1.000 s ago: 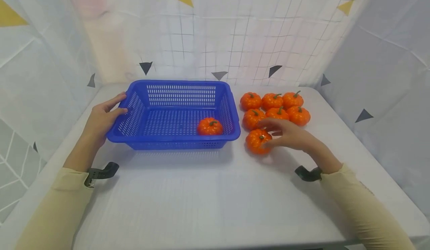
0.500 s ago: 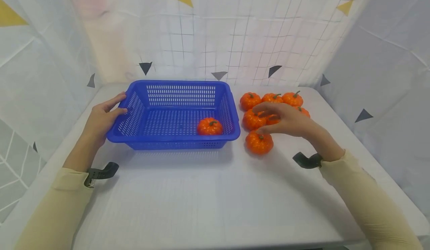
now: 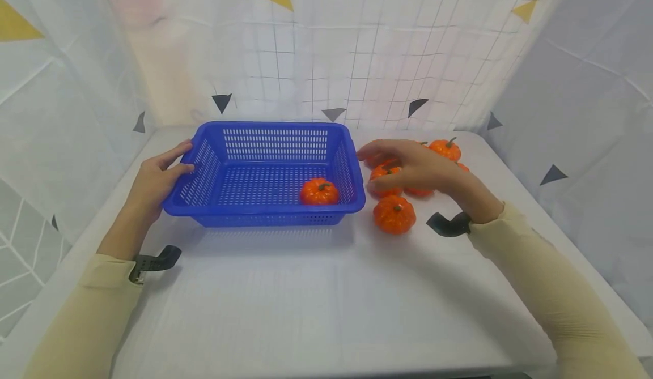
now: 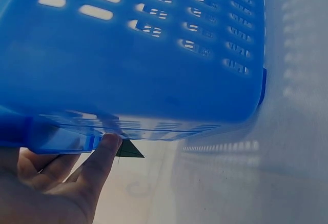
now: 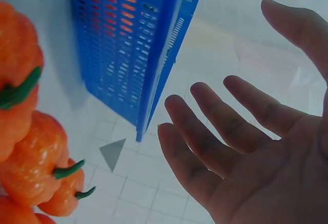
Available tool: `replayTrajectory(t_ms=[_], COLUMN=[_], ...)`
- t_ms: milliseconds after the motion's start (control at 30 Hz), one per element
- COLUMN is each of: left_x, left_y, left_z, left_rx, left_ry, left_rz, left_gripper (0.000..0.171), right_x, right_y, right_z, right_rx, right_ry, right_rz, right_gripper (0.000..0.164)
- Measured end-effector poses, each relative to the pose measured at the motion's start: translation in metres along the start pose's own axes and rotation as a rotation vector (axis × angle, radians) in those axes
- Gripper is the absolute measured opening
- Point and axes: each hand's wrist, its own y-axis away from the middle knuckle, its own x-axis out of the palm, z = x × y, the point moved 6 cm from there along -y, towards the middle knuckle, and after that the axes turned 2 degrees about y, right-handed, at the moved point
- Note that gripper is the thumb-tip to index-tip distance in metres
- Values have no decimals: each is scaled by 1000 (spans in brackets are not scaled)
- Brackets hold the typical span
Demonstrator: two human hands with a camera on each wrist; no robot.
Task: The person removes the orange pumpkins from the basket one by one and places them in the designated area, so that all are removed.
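A blue plastic basket (image 3: 255, 211) with slotted walls stands on the table, holding one small orange pumpkin (image 3: 318, 192) in its near right corner. At the basket's left end my left hand (image 3: 153, 181) grips the rim; the left wrist view shows its fingers (image 4: 105, 149) against the outer wall under the rim. My right hand (image 3: 423, 166), fingers spread and nothing in them, hovers above the pumpkin group beside the basket's right rim. A single pumpkin (image 3: 394, 216) lies in front of that group. Behind and under the hand, more pumpkins (image 3: 445, 149) are partly hidden.
The white-covered table (image 3: 265, 299) extends toward the person. Hanging white sheeting (image 3: 326, 45) with a grid and triangles closes off the back and both sides. Dark wrist mounts (image 3: 155, 259) stick out from both sleeves.
My right hand has left the front pumpkin, risen and moved back and left toward the basket's right rim. Left hand, basket and pumpkins stay where they were.
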Motion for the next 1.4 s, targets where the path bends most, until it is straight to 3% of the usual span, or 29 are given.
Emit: replayTrajectory(t_ms=[467,767,1133,1400], left_x=[0,0,2,2], left_y=[0,0,1,1], left_z=[-1,-1,-2,-1], left_rx=[-2,-5,-5,-12], left_ry=[19,22,17,16], left_rz=[4,3,12,11], left_gripper=[57,56,56,57], right_x=[14,31,51,66], right_y=[-47,-69,-91,-104], right_z=[26,29,25,30], right_rx=[-69,-49,-23,-17], right_ry=[-79,-92,15,159], right_rz=[147,225,305,363], right_gripper=[59,65,67,75])
